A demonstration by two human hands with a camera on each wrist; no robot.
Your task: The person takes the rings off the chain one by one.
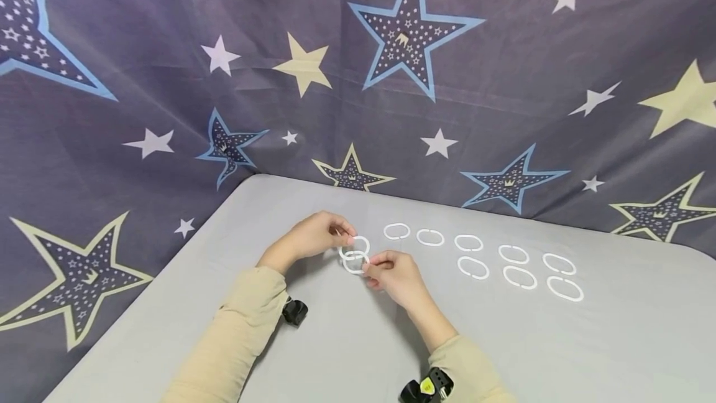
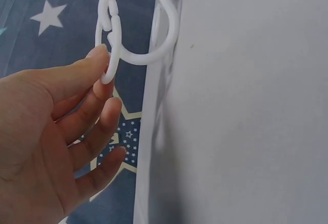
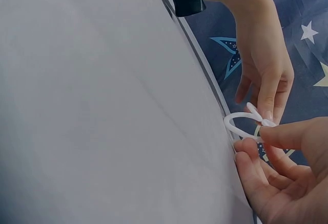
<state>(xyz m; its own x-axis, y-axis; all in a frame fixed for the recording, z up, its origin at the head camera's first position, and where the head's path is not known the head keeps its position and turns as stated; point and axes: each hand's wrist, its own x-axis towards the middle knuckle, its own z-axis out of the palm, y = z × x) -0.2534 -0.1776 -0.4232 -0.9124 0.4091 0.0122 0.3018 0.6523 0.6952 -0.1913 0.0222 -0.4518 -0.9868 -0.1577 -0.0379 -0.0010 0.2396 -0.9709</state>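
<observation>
Two white oval split-ring links hang hooked through each other above the grey table. My left hand pinches one link between thumb and forefinger, its other fingers loosely bent below in the left wrist view. From the other side, my right hand pinches the second link by its edge. In the right wrist view, the right thumb and fingers cover part of the rings where they meet. Both links are tilted and held clear of the cloth.
More white links lie flat on the table to the right, in a back row of several and a front row of three. A star-patterned dark curtain hangs behind. Black straps sit at both wrists.
</observation>
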